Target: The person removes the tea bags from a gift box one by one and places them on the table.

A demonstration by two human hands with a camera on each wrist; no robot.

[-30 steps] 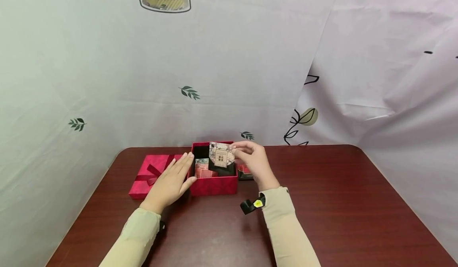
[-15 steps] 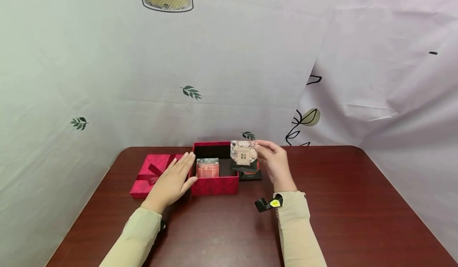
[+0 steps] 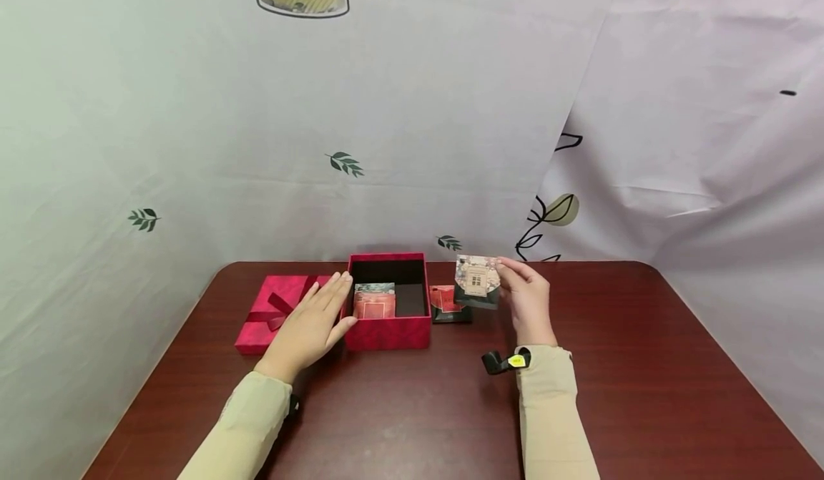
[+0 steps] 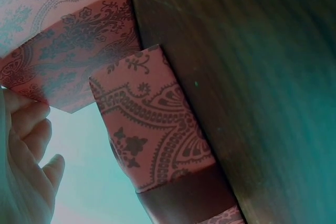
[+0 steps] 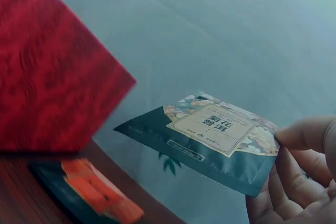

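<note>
Between thumb and fingers, my right hand (image 3: pixel 529 300) pinches a flat floral sachet (image 3: pixel 476 280) by its right edge, held above the table right of the red box. The right wrist view shows the sachet (image 5: pixel 210 135) with a dark green lower part and a cream label. My left hand (image 3: pixel 312 322) has its fingers straight and rests against the left side of the open red box (image 3: pixel 386 333). Inside the box, a red-and-teal sachet (image 3: pixel 375 301) lies at the left; the dark floor shows at the right. A red-and-black sachet (image 3: pixel 450 305) lies on the table beside the box.
A red box lid (image 3: pixel 264 315) with a ribbon bow lies left of the box, partly under my left hand's outline. The brown table (image 3: pixel 644 365) reaches back to a printed cloth backdrop (image 3: pixel 412 108).
My right hand has lifted the floral sachet out over the box's right side and carried it rightward, past the red-and-black sachet. The left hand has stayed at the box.
</note>
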